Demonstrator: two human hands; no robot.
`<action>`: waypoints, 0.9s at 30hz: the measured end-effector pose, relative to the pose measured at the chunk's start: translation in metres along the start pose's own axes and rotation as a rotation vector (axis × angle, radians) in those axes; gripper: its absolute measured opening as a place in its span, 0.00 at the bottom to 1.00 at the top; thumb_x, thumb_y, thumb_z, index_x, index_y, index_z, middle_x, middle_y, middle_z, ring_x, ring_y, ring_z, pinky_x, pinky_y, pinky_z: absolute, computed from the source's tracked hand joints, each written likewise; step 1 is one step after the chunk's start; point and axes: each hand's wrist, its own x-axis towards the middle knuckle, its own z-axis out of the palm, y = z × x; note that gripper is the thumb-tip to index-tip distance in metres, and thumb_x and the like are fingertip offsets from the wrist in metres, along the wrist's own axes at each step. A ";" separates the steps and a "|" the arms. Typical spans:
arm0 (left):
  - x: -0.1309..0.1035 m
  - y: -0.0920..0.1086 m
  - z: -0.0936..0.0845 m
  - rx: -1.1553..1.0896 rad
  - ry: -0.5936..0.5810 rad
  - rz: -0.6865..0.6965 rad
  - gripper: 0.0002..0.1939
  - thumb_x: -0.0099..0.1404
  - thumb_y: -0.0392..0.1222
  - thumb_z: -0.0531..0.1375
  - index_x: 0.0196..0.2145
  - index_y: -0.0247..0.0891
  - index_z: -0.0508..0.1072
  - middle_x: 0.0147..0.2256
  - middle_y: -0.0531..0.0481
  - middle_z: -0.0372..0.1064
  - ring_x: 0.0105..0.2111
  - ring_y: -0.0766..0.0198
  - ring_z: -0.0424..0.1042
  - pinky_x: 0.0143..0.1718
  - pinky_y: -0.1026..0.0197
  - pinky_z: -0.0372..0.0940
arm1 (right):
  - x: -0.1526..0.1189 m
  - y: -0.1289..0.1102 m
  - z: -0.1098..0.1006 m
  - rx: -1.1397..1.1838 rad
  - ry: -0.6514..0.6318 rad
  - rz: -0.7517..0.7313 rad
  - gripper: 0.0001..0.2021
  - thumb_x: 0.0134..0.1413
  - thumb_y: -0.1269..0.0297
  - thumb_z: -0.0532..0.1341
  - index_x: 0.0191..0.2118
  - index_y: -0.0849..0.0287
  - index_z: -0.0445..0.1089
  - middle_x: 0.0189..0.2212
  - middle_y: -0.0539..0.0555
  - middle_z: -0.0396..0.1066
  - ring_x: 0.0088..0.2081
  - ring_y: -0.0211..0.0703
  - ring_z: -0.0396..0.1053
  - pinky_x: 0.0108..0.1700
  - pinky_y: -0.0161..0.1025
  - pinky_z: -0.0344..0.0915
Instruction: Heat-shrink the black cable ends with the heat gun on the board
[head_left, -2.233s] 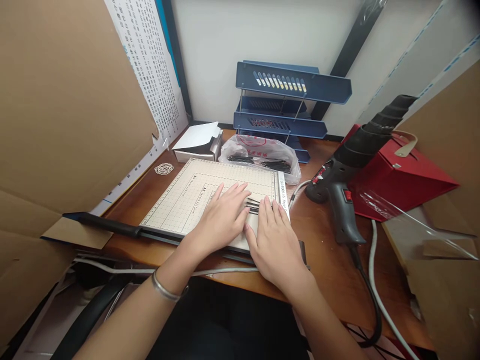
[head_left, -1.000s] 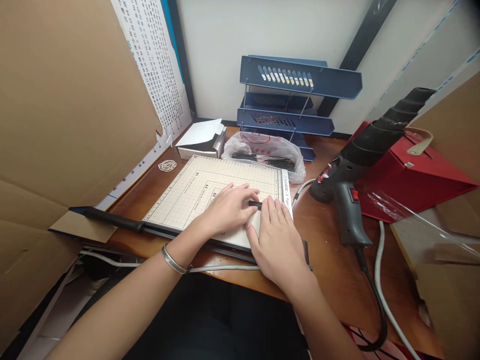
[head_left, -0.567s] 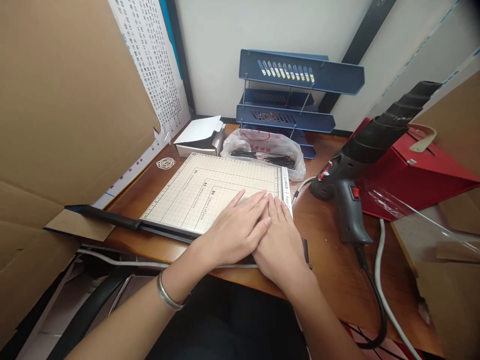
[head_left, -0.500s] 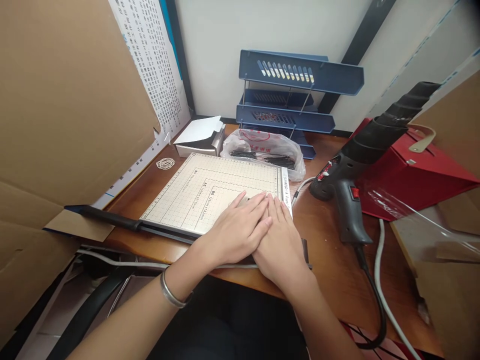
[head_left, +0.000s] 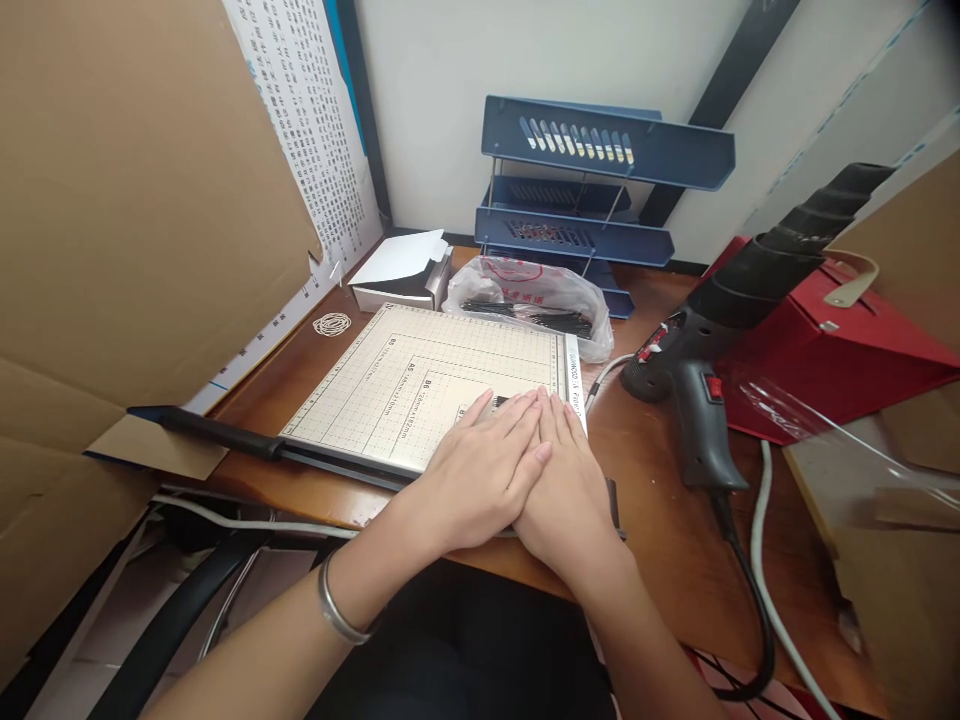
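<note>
Currently both hands are lying flat, fingers together and extended, on the near right corner of the paper trimmer board [head_left: 420, 385]. Left hand [head_left: 480, 475] is overlapping the right hand [head_left: 570, 490] at the fingers; neither is curled round anything. Small dark pieces [head_left: 498, 403] are peeking out just beyond the left fingertips [head_left: 517, 405], pinned against the board. How many there are, I can't tell; they're mostly hidden.

Risks as I'm judging them:
- Pieces are thin and the board is smooth, so uneven palm pressure is likely letting them skid or fan out.
- Trimmer arm [head_left: 225, 437] is lying along the near edge, just beside the left wrist; a shove toward it is risking a nick.
- Heat gun [head_left: 697, 385] is sitting near the right hand, its cord [head_left: 742, 600] trailing off the desk edge; an elbow snag is liable to drag it.

Materials:
- board: cream, matte, printed grid, rigid, with a white ruler strip on the right;
- arm: black, long, glossy;
- plastic bag [head_left: 525, 300]: thin, crinkled, translucent, holding more dark thin sticks;
- desk [head_left: 660, 520]: varnished brown wood;
- file tray [head_left: 600, 190]: blue plastic, slotted, three tiers;
- red box [head_left: 832, 350]: angular, glossy;
- cardboard [head_left: 135, 200]: brown, at the left.
</note>
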 end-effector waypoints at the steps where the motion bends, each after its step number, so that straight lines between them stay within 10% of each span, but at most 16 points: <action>1: 0.000 0.000 0.000 -0.004 -0.002 0.004 0.31 0.81 0.49 0.37 0.74 0.33 0.50 0.74 0.46 0.44 0.74 0.63 0.44 0.75 0.49 0.34 | 0.000 0.000 0.000 0.000 0.002 0.003 0.35 0.69 0.60 0.49 0.74 0.75 0.43 0.74 0.72 0.36 0.75 0.64 0.35 0.76 0.57 0.40; 27: -0.002 0.000 -0.005 -0.063 -0.031 -0.031 0.35 0.80 0.58 0.40 0.74 0.33 0.51 0.74 0.48 0.42 0.75 0.62 0.41 0.75 0.51 0.32 | 0.000 0.000 0.003 0.002 0.013 0.030 0.34 0.70 0.60 0.48 0.74 0.74 0.43 0.74 0.71 0.38 0.75 0.65 0.37 0.76 0.57 0.42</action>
